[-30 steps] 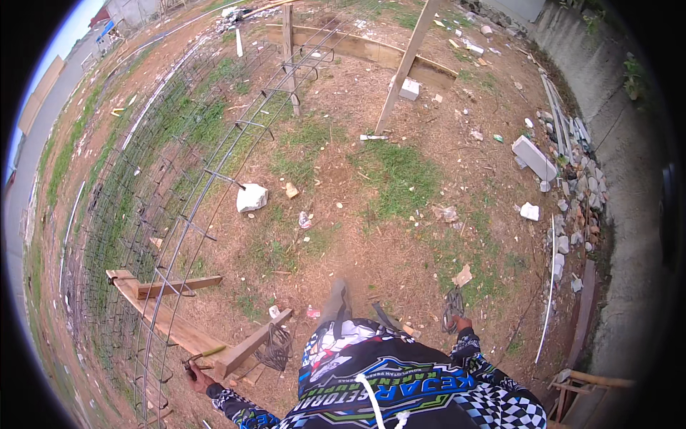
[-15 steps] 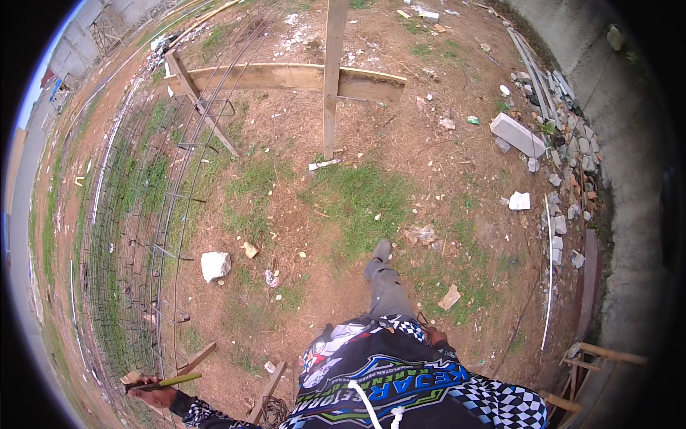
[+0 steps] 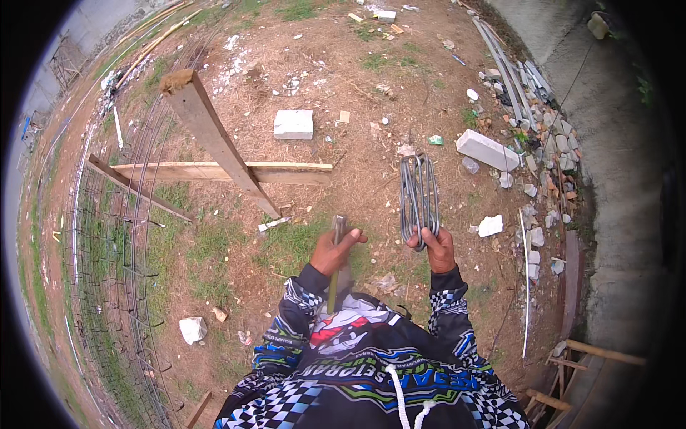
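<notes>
My right hand (image 3: 436, 247) is closed around the lower end of a bundle of grey steel rebar stirrups (image 3: 420, 193), long narrow loops held upright in front of me. To its left, my left hand (image 3: 336, 250) grips a hand tool with a yellow-green handle (image 3: 332, 292). The tool's grey metal end (image 3: 339, 223) sticks up past my fingers; its exact kind is not clear. A gap lies between the two hands, and the tool and stirrups do not touch.
A wooden post (image 3: 214, 132) with a horizontal board (image 3: 289, 173) stands ahead left. Along the left lies a long rebar cage (image 3: 107, 286). Rubble (image 3: 561, 154) and a pale block (image 3: 488, 150) line the concrete wall (image 3: 618, 236) at right. A white stone (image 3: 193, 330) sits lower left.
Both hands have come up in front of me, the left from far lower left with the tool, the right from beside my body with the stirrups. The view has shifted forward and right.
</notes>
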A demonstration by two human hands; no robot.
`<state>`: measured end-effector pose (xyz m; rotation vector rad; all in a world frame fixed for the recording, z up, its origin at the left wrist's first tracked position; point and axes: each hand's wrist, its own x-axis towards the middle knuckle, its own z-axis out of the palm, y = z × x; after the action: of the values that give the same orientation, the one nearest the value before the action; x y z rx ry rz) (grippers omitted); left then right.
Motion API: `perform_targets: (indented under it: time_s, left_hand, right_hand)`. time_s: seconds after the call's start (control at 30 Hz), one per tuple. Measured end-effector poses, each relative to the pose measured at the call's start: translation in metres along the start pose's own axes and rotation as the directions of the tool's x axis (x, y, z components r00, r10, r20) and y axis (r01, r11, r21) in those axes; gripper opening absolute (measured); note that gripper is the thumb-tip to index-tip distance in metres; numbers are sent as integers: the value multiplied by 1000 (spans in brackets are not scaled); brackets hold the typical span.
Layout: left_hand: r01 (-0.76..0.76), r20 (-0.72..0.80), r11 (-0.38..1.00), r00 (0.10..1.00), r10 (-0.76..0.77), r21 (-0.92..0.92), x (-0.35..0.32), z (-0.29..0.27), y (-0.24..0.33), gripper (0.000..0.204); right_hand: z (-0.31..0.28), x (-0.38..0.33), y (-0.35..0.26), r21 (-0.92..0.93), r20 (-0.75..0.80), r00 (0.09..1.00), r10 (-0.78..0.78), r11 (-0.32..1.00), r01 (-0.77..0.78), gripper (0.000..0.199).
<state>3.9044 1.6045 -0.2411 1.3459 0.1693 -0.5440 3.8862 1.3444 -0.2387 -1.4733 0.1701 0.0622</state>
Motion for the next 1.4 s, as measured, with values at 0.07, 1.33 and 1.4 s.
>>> perform_targets:
  time_s: [0.07,1.33,1.4]
  left_hand:
    - [-31,90,998,996,27,53,69,22,30,43]
    - [-631,-753,411,543,-372,-658,467,-235,176,21]
    - [-710,-820,414,453,-351,-570,456,-269,200,21]
  right_hand:
    - [5,61,-3,19,26,999,-21,1000,20,34]
    - [300,699,5,-438,658,527,538,843,-313,41]
    - [330,714,-2,-462,715,506,482,869,-174,42]
